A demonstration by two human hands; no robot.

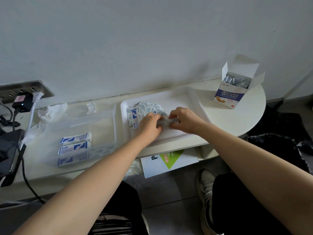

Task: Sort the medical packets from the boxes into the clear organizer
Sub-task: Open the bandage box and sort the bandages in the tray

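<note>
Together: left grip, right grip, packets.

Open box front read 创口贴, CHUANGKOUTIE beneath. Blue-white packets bore 创口贴. Booklet showed large "P"; its green-diamond characters were too blurred to read.

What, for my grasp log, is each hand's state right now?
Left hand: holding one end of a packet bundle.
Right hand: holding its other end.
</note>
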